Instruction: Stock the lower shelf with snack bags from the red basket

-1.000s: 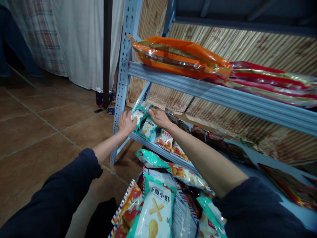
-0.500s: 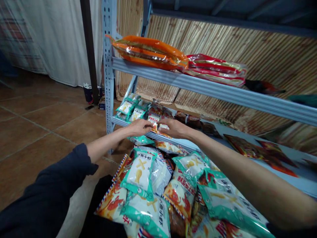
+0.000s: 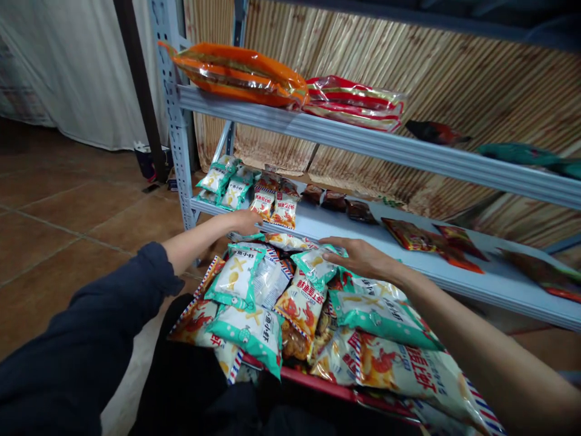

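My left hand point(image 3: 247, 222) is at the front edge of the lower shelf, just below two red-and-white snack bags point(image 3: 285, 209) standing there. Its fingertips are mostly hidden, so I cannot make out a grip. My right hand point(image 3: 351, 253) hovers low over the pile of bags in front of me, its fingers apart and the thumb close to a teal-and-white snack bag point(image 3: 318, 261). The pile lies in a red-rimmed box point(image 3: 318, 383) at my lap. On top are another teal bag point(image 3: 236, 275) and an orange-red shrimp-print bag point(image 3: 302, 303).
Teal bags point(image 3: 236, 189) stand at the lower shelf's left end; small brown packets point(image 3: 334, 200) and flat dark packets point(image 3: 408, 234) lie further right. Above, the upper shelf beam point(image 3: 281, 120) carries an orange bag point(image 3: 240, 72) and red bags point(image 3: 356, 103). A metal post point(image 3: 175, 121) rises at left.
My right hand has left the bags on the lower shelf and come back right over the pile. My left hand is lower at the shelf edge. The view has shifted right.
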Action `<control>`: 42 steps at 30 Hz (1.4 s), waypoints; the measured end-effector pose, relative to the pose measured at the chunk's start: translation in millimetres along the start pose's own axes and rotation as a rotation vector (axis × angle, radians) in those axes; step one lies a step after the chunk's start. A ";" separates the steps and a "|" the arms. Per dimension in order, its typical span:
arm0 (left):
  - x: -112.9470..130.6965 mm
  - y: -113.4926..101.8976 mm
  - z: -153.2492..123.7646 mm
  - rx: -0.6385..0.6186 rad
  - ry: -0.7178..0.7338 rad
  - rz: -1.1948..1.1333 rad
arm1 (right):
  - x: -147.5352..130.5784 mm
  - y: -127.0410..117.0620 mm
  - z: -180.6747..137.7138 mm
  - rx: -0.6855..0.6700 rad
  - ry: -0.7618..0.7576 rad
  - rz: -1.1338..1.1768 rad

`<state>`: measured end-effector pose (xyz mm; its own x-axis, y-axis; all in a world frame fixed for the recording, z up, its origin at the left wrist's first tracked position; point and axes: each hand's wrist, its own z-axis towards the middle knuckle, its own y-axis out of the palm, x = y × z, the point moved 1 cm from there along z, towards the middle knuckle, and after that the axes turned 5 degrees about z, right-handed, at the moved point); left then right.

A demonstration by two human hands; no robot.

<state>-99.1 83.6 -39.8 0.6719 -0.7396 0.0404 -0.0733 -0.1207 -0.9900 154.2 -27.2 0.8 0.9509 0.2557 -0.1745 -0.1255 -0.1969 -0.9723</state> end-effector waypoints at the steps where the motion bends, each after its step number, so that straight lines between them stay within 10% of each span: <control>1: 1.6 1.3 0.9 -0.023 -0.003 -0.016 | 3.7 3.0 -1.6 -0.003 0.013 0.010; 13: 24.2 19.6 22.8 0.033 0.187 -0.169 | -0.2 14.7 15.7 -0.016 -0.012 0.024; 24: 36.4 18.1 32.6 0.053 0.119 0.062 | 2.1 22.2 73.7 -0.076 0.003 -0.012; 42: 28.4 25.5 42.1 0.337 0.009 0.033 | 19.2 28.3 77.8 -0.058 0.087 -0.083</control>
<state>-50.9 87.4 -69.6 0.6669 -0.7451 0.0077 0.1543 0.1280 -0.9797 146.8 45.8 -42.2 0.9785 0.1911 -0.0774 -0.0312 -0.2337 -0.9718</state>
